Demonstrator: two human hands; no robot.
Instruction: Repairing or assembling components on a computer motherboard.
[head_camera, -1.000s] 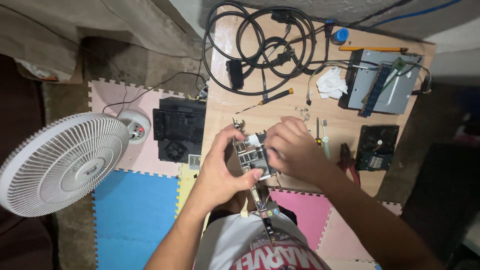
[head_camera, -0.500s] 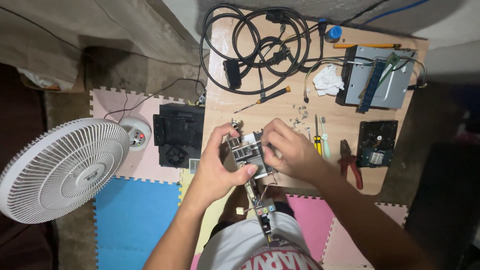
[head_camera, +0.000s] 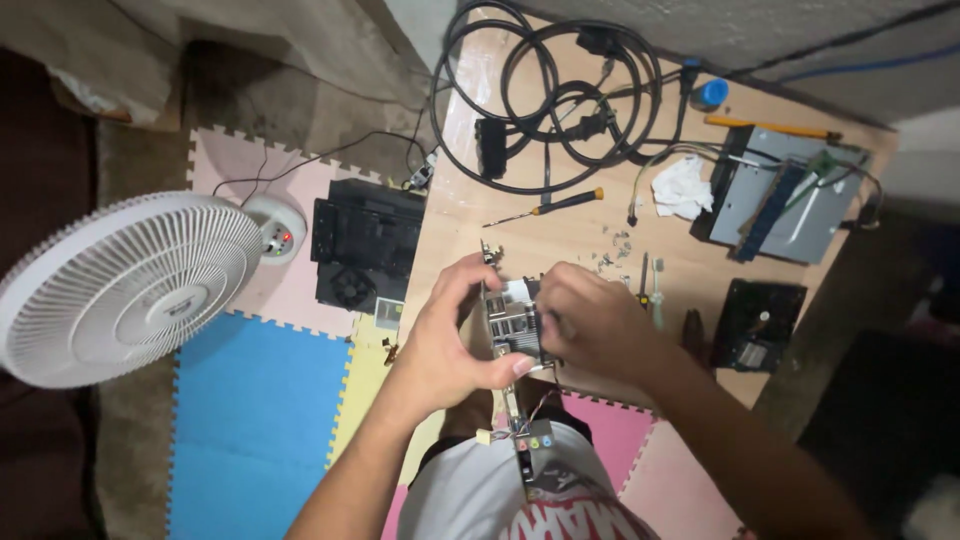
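Your left hand (head_camera: 440, 345) and right hand (head_camera: 590, 325) both clasp a small metal-framed circuit board assembly (head_camera: 512, 322), held above the tabletop (head_camera: 560, 240) near its 6 o'clock edge. Both grips are clenched on it. A wired board strip (head_camera: 525, 440) dangles below. Risk: a tug could strain those thin wires. Loose screws (head_camera: 612, 250) at 1 o'clock of your hands could scatter if a wrist sweeps them. Screwdriver (head_camera: 545, 207) lies at 12 o'clock.

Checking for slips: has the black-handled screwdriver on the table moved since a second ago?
No. The screwdriver keeps its place just below the coiled cables.
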